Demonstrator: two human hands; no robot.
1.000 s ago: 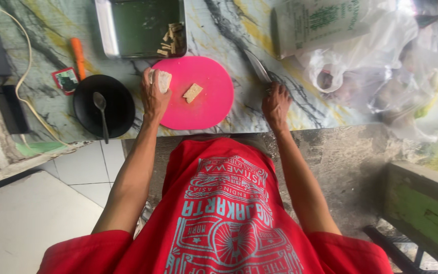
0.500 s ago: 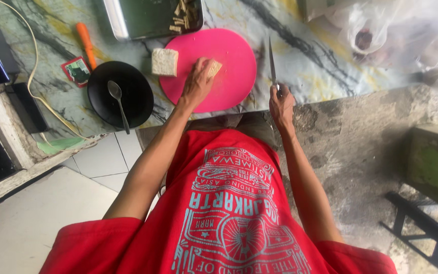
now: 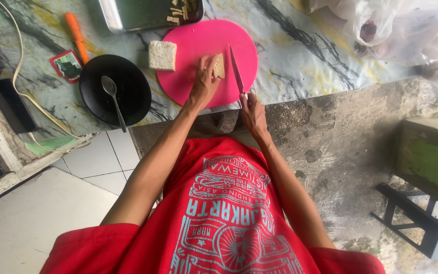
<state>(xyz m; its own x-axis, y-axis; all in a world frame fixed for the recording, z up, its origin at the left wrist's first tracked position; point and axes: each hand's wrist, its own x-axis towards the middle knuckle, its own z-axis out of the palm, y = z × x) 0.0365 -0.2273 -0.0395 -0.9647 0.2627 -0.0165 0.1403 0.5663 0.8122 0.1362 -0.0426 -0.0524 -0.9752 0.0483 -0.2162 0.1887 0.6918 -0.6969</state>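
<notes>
Left hand (image 3: 205, 83) moved onto small tan slab (image 3: 219, 66), fingers clamped. Right hand (image 3: 252, 109) now gripping knife (image 3: 236, 76), at 3 o'clock of slab. Ready for cutting, likely.

I see a marbled green-and-yellow counter (image 3: 305, 56) with a rough concrete front edge. Directly on it lie a round pink cutting board (image 3: 198, 45), a black bowl (image 3: 130, 94) just left of the board, a metal tray (image 3: 138, 15) at the back, an orange peeler (image 3: 76, 35), a small red sachet (image 3: 66, 65), a pale cord (image 3: 19, 76) and clear plastic bags (image 3: 411, 28) at the right.
</notes>
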